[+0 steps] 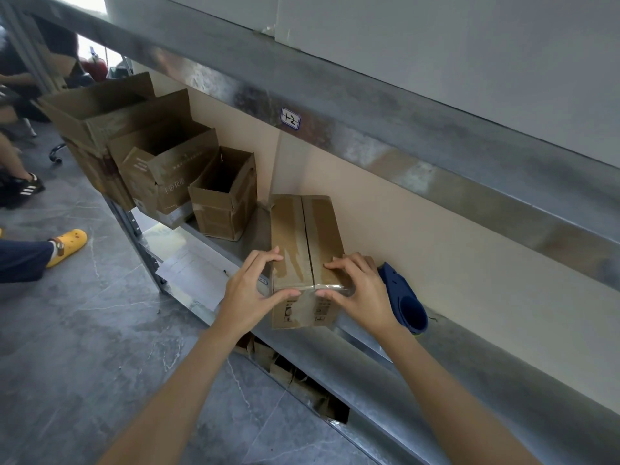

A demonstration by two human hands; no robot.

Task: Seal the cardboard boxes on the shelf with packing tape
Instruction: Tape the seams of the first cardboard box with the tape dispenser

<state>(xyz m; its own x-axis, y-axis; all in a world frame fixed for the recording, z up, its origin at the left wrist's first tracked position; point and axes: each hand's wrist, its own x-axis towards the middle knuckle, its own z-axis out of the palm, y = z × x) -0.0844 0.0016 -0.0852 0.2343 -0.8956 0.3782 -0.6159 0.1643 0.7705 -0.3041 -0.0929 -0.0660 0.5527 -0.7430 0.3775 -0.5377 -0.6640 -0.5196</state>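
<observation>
A closed cardboard box [305, 229] lies on the metal shelf [436, 357], its two top flaps meeting along a centre seam. Clear packing tape [295, 270] covers the near part of the top and folds over the front edge. My left hand [255, 290] grips the box's near left corner, thumb on the front edge. My right hand [359, 290] holds the near right corner, thumb pressed on the tape at the front edge. A blue tape dispenser [406, 300] lies on the shelf just right of my right hand.
Three open cardboard boxes [224, 193] [164, 166] [100, 112] stand to the left on the shelf. A paper sheet [191, 273] hangs at the shelf's front. An upper shelf beam [335, 105] runs overhead. Other people's feet, one in a yellow clog [68, 245], are on the grey floor at left.
</observation>
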